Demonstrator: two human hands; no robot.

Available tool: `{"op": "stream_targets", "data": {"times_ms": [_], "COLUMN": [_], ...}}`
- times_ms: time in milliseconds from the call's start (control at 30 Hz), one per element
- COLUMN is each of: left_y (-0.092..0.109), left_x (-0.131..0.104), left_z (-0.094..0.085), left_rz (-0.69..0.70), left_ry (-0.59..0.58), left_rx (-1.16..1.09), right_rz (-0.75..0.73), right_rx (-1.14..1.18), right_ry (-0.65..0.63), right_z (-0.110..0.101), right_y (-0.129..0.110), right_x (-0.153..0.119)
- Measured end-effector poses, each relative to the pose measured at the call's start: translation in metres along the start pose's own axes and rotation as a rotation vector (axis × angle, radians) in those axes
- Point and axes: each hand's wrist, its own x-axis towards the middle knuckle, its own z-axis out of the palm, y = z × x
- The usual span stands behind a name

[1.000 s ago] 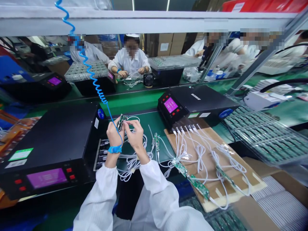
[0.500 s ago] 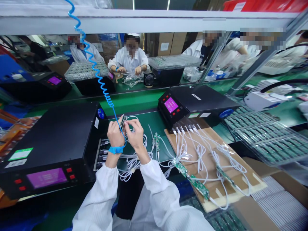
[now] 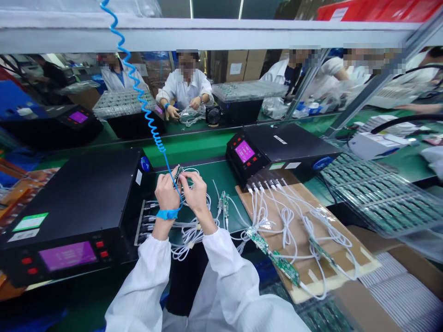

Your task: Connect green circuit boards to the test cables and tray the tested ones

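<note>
i wear the one camera on my head, so it looks from the near side of the cardboard sheet, above it, facing forward and tilted down. it is near my left hand and right hand, left of the sheet, and sees past the sheet to the bench beyond it.

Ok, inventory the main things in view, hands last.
bench: one, green, beneath
near screen boxes: two, black, left and right
held circuit board: one, dark, centre
loose circuit boards: several, green, right
cables: many, white, centre and right
cardboard sheet: one, brown, right
board trays: several, transparent, right
wristband: one, blue, left wrist
coiled cord: one, blue, rising from wristband
co-workers: several, mostly white clothing, behind
left hand: one, bare, holding board
right hand: one, bare, close beside board
</note>
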Motion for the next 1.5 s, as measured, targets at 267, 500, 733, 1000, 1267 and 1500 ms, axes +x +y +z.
{"op": "stream_targets", "data": {"times_ms": [267, 500, 733, 1000, 1267, 1500], "left_y": [-0.004, -0.003, -0.002, 0.003, 0.034, 0.048], "left_x": [-0.002, 0.002, 0.006, -0.004, -0.038, -0.065], "left_z": [-0.009, -0.021, -0.018, -0.027, -0.072, -0.120], "left_rz": [-0.015, -0.189, -0.301, -0.482, -0.972, -1.207], "left_ry": [-0.077, -0.082, -0.057, 0.016, -0.057, -0.257], "left_rx": [0.045, 0.116, 0.024, -0.178, -0.822, -1.039], "right_rz": [0.018, 0.153, 0.191, 0.380, 0.376, 0.057], "right_rx": [-0.127, 0.095, 0.058, -0.130, -0.312, -0.742], "right_ry": [-0.074, -0.229, -0.208, -0.223, -0.569, -1.082], "right_z": [-0.006, 0.004, 0.010, 0.017, 0.047, 0.028], "right_y": [-0.001, 0.003, 0.000, 0.030, 0.057, 0.034], "right_x": [0.005, 0.014, 0.010, 0.044, 0.063, 0.031]}}
